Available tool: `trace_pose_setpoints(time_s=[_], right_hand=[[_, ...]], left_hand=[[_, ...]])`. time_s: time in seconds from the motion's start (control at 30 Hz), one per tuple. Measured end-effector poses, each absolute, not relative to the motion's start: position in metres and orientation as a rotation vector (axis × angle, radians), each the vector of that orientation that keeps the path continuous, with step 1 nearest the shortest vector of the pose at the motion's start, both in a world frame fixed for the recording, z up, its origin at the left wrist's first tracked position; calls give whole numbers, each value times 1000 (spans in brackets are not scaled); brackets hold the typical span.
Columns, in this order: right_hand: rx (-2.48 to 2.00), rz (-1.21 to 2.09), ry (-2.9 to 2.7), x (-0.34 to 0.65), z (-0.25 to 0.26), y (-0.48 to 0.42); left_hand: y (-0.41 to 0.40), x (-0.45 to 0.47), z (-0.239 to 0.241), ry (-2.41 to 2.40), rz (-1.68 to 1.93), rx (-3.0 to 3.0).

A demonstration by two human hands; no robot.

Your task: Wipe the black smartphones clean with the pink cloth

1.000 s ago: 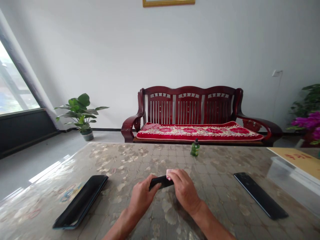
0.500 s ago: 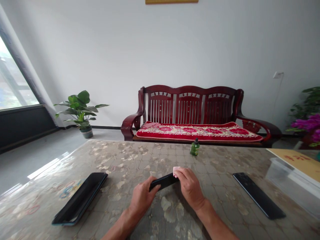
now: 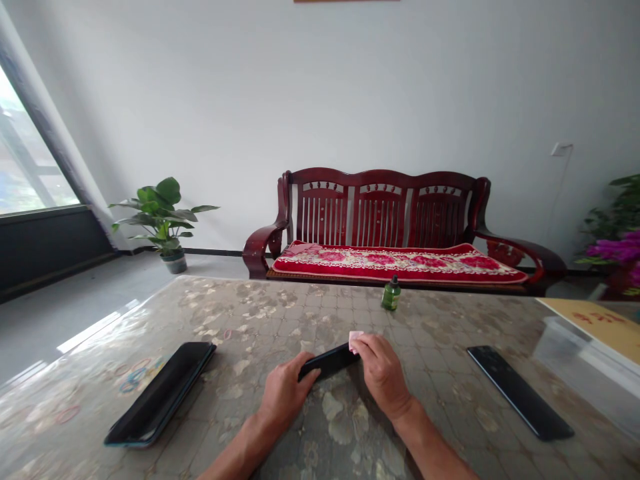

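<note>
- Left hand (image 3: 284, 387): thumb and fingers clamped on one end of a black, flat, rectangular phone-like slab (image 3: 331, 362), over the floral tabletop (image 3: 280, 307).
- Right hand (image 3: 384, 373): angled inward, pinching a small pink cloth (image 3: 355, 339) at the other end; work seems under way, amount done unclear.

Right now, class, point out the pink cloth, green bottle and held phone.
Pink cloth (image 3: 355, 338): head view, exposed upper part.
Green bottle (image 3: 390, 298): head view, body's middle.
Held phone (image 3: 332, 362): head view, visible side's middle.

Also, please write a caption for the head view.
Left hand holds a phone, right hand a pink cloth at its end.
</note>
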State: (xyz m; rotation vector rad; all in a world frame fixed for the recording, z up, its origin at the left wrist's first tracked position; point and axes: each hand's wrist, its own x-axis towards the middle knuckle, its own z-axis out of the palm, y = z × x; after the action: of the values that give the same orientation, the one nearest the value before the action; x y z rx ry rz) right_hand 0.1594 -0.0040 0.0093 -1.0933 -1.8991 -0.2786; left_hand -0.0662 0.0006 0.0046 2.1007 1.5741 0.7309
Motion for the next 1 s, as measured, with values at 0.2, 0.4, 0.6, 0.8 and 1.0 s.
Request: trace_pose_setpoints(time_s=[0.2,0.4,0.6,0.8,1.0], right_hand=[[-986,-245,-2008,136,14,-12],[-1081,-213,-1844,161,9,1],[-1110,-134,-1759,168,-2,8],[-1111,-101,-1742,166,0,6],[-1093,-66,-1705,167,-1,5]], left_hand=[[-1,-66,7,1567,695,2134],[1,-67,13,1640,574,2178],[2,-54,35,1706,335,2362],[8,-18,57,1637,152,2551],[20,16,58,1597,179,2573]])
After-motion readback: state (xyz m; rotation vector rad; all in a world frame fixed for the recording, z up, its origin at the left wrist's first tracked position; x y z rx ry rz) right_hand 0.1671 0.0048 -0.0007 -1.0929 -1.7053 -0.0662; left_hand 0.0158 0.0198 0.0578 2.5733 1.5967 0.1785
